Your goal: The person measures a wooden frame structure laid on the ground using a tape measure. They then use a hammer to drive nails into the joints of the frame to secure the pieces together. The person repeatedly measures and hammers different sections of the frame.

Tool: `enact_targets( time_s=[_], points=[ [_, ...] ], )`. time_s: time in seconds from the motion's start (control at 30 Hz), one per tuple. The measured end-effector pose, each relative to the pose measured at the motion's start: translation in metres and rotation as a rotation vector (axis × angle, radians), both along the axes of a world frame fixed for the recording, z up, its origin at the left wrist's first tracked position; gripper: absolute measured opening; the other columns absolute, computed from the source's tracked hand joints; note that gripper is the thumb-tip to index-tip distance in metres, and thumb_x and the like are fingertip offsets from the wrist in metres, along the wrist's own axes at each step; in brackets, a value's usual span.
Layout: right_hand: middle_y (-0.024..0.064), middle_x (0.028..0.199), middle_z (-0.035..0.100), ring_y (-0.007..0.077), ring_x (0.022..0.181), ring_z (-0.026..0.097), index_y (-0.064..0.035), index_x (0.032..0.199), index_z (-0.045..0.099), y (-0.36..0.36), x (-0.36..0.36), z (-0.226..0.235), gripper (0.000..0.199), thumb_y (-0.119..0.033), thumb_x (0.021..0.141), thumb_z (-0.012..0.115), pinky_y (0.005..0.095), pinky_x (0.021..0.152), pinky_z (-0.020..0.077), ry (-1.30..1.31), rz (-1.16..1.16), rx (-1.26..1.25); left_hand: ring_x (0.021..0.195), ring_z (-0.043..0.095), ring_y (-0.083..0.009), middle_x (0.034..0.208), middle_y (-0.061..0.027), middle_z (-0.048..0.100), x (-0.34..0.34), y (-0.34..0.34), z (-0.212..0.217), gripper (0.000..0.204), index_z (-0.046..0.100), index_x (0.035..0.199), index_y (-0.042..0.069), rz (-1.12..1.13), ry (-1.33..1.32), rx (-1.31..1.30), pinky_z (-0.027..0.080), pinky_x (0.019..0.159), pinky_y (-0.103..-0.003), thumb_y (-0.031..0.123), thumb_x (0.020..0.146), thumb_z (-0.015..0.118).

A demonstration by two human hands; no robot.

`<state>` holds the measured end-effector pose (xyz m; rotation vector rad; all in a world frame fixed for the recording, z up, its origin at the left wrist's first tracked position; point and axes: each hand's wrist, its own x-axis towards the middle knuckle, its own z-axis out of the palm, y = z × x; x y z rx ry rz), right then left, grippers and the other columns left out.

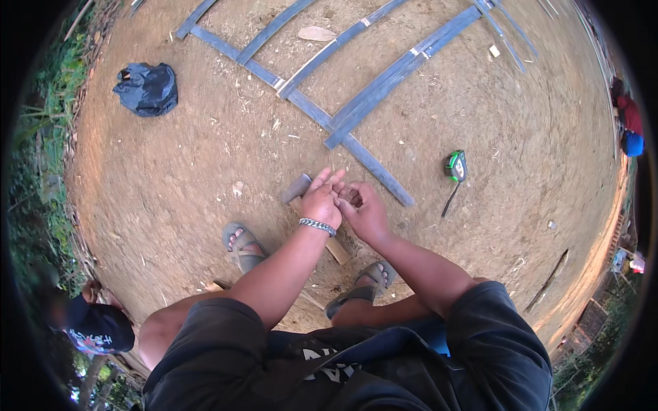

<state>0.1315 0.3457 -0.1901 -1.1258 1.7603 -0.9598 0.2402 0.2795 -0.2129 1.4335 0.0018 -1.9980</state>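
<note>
Palm up, my left hand (322, 203) has its fingers stretched out, and a metal chain bracelet (318, 226) circles that wrist. My right hand (365, 211) meets it from the right, thumb and fingers pinched together at the left palm and fingers. Whatever lies between them is too small to make out. Beneath my left hand a hammer rests on the ground, its grey head (296, 189) showing to the left and its wooden handle (337, 251) below. Just beyond my hands lies a frame of dark-painted wooden strips (378, 171).
A green and black tape measure (455, 166) lies on the dirt to the right. Far left sits a black plastic bag (146, 90). My sandalled feet (243, 248) flank the hammer. One person (96, 329) is at the lower left, another (629, 123) at the right edge.
</note>
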Motion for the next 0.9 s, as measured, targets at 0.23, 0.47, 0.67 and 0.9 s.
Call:
enact_targets(
  time_s=[0.23,0.47,0.67,0.9],
  points=[
    [0.0064,0.090,0.065,0.0151,0.076,0.062,-0.0042,0.108,0.071,-0.007,-0.011,0.005,0.029,-0.010,0.083,0.085,0.0301,0.068,0.0520,-0.013,0.045,0.050,0.140,0.051,-0.0347,0.154,-0.0263,0.045,0.000,0.001,0.017,0.053,0.027,0.158,0.002,0.067,0.225,-0.008,0.050,0.109,-0.043,0.002,0.107,0.038],
    [0.0102,0.090,0.067,0.0177,0.079,0.065,-0.0035,0.104,0.075,-0.013,-0.004,0.010,0.023,-0.015,0.086,0.083,0.0327,0.070,0.0527,0.075,0.039,0.101,0.147,0.042,-0.0374,0.161,-0.0297,0.036,0.010,0.006,0.018,0.055,0.023,0.160,0.000,0.086,0.345,-0.086,0.039,0.119,-0.047,0.011,0.108,0.038],
    [0.0105,0.083,0.071,0.0159,0.072,0.065,-0.0010,0.092,0.075,-0.023,0.023,0.017,0.014,-0.014,0.091,0.078,0.0315,0.068,0.0515,-0.055,-0.063,0.423,0.141,0.048,-0.0351,0.158,-0.0307,0.039,0.009,0.024,0.013,0.055,0.023,0.158,-0.005,0.040,0.143,-0.189,0.039,0.119,-0.045,0.021,0.111,0.033],
    [0.0020,0.083,0.071,0.0122,0.073,0.066,-0.0034,0.093,0.070,-0.006,0.002,-0.030,0.009,-0.011,0.095,0.073,0.0282,0.064,0.0515,-0.577,-0.124,0.471,0.146,0.043,-0.0326,0.161,-0.0288,0.036,0.017,0.034,0.007,0.059,0.024,0.160,-0.005,-0.073,0.064,-0.279,0.033,0.121,-0.043,0.023,0.110,0.038]
  ],
)
